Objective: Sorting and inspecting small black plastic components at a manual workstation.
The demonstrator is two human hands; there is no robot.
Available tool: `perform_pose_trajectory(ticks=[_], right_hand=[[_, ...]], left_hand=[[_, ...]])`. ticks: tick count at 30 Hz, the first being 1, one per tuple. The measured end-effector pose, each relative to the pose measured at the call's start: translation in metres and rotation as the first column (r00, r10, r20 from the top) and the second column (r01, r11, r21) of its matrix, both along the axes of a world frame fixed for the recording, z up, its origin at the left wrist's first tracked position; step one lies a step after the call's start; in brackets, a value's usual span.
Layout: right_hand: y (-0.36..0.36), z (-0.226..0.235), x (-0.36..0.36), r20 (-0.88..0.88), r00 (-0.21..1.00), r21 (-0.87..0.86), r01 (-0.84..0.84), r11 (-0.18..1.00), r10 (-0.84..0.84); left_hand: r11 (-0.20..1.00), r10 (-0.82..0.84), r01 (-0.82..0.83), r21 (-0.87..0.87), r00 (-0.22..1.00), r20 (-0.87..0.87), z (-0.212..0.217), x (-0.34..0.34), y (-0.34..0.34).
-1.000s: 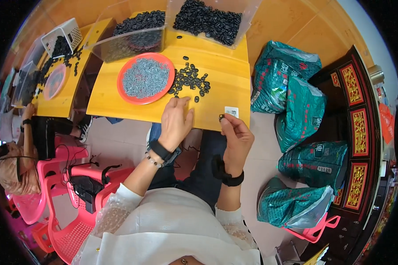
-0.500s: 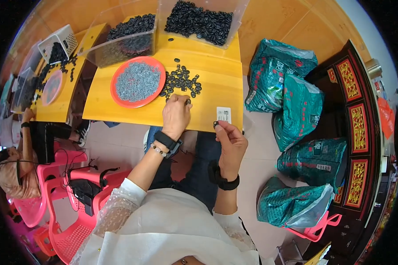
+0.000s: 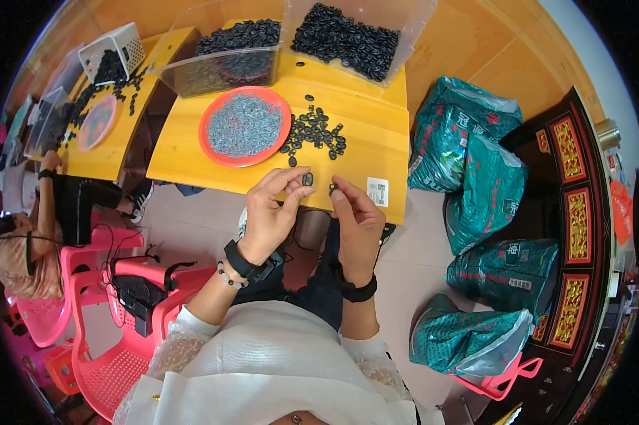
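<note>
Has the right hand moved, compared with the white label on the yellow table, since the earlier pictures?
Yes. The right hand now sits left of the white label, near the left hand; earlier it lay just below the label.

1. A small home-style sorting workshop: low yellow worktop (image 3: 376, 134) with clear bins (image 3: 362, 32) of black rings.
2. Stuffed green sacks (image 3: 475, 177) on the floor.
3. Pink plastic chairs (image 3: 92, 340); another worker at a second worktop (image 3: 114, 149).

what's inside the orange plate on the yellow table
The orange plate holds a flat heap of small grey ring-like pieces covering most of its middle. Only the rim shows bare; the plate's bottom under the heap is hidden.
</note>
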State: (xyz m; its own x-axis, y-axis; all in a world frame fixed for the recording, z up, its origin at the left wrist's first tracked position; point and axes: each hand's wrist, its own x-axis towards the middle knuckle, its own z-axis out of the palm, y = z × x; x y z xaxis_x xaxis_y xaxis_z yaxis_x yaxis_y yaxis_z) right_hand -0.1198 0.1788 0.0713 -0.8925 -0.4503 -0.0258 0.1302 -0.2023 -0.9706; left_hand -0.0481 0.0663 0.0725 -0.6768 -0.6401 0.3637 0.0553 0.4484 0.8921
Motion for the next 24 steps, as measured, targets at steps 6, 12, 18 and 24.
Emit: perform_pose_trajectory(ticks=[6,12,18,24], right_hand=[[-0.009,0.007,0.01,-0.016,0.998,0.005,-0.054,0.999,0.054],[-0.01,0.01,0.015,-0.029,0.996,0.032,-0.084,0.996,0.085],[-0.012,0.01,0.021,-0.041,0.996,-0.011,-0.078,0.997,0.078],[-0.01,0.015,0.024,-0.038,0.996,-0.006,-0.085,0.996,0.084]], left_hand=[[0.994,0.004,-0.002,0.11,1.0,-0.018,0.0,0.014,-0.004],[0.998,0.012,-0.01,0.069,1.0,-0.022,0.006,0.022,-0.004],[0.997,0.023,-0.021,0.069,0.999,-0.029,0.009,0.027,-0.003],[0.849,-0.038,0.149,0.506,0.974,-0.223,-0.01,0.029,-0.006]])
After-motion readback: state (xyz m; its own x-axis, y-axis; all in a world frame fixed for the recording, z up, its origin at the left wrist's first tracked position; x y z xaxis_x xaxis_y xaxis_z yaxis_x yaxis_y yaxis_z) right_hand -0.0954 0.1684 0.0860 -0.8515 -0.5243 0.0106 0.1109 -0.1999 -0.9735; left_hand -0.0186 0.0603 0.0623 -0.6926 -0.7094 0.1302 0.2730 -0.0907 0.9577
